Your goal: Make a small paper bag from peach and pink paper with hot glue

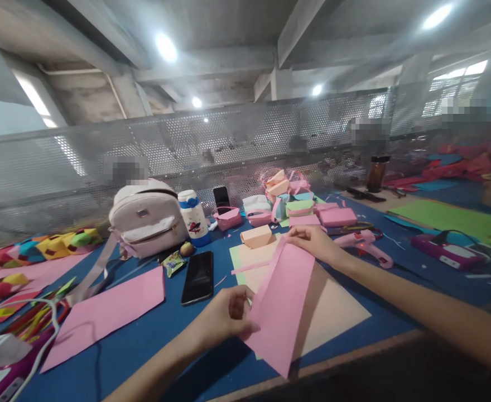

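Note:
A folded pink sheet (285,301) is held tilted over peach and green sheets (333,312) at the table's front. My left hand (226,315) grips its lower left edge between thumb and fingers. At its top edge, my right hand (310,241) pinches the sheet. A narrow pink strip (251,267) lies left of the sheet, on the peach paper. Just beyond is a small folded peach piece (256,237). The pink glue gun (365,244) rests to the right of my right hand.
A black phone (198,277), a white backpack (147,218) and a bottle (194,219) stand or lie left of centre. Another pink sheet (111,312) is at the left. Small paper bags (302,209) are piled behind; a purple power strip (446,251) sits right.

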`<state>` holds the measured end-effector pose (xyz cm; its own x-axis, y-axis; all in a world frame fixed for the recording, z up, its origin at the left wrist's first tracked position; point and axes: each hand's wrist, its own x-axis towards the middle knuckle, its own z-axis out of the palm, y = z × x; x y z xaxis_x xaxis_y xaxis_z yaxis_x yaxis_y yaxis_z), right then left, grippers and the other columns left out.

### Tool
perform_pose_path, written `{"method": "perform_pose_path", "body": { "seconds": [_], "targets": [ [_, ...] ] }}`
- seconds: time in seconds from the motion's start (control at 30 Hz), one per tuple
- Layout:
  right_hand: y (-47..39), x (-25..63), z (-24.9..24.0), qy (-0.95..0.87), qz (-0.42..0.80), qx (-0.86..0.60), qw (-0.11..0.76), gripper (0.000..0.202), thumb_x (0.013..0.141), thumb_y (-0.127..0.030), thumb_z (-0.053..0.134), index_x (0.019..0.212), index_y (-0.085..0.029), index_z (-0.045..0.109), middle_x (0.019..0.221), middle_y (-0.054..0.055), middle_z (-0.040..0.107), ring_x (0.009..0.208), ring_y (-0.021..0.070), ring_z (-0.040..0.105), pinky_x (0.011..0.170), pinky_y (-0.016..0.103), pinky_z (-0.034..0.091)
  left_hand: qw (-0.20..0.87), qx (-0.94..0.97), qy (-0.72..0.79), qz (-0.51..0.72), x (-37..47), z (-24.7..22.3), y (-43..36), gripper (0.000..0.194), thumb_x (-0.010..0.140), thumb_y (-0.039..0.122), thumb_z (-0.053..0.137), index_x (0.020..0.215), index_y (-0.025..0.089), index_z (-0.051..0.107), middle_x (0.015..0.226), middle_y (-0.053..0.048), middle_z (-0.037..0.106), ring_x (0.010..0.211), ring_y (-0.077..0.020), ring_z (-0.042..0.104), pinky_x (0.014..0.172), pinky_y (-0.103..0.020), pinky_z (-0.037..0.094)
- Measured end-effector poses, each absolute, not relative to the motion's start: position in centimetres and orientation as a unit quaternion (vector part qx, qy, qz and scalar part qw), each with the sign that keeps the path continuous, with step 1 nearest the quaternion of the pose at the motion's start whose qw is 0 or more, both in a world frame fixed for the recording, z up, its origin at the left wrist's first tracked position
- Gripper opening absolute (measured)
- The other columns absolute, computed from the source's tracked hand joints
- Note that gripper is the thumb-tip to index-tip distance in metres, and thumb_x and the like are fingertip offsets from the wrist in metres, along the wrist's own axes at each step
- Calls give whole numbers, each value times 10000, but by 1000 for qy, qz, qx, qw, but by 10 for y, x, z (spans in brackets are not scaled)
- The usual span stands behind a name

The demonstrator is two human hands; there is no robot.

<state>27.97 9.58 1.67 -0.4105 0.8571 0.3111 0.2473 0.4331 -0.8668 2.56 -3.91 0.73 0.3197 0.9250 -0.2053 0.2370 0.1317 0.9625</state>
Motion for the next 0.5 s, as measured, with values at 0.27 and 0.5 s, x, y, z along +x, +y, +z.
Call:
{"method": "perform_pose_path", "body": {
  "seconds": [0.27, 0.5],
  "targets": [
    [83, 293, 21, -794, 536, -273, 90, 285, 734, -404, 746, 781, -128, 694, 674, 19, 674, 622, 155, 626, 624, 256, 489, 476, 526, 528, 468, 0, 20, -14, 358, 641, 444, 826, 769, 146, 675, 671, 12, 613, 588, -97, 531, 517, -173, 378],
    [88, 266, 49, -762, 624, -139, -107, 605, 731, -545, 756, 1179, -155, 637, 993, 78, 708, 907, 203, 677, 720, 248, 508, 588, 598, 458, 295, 7, 27, 23, 610, 580, 268, 868, 1110, 198, 572, 565, 89, 538, 483, -78, 466, 461, -159, 311]
  ]
}}
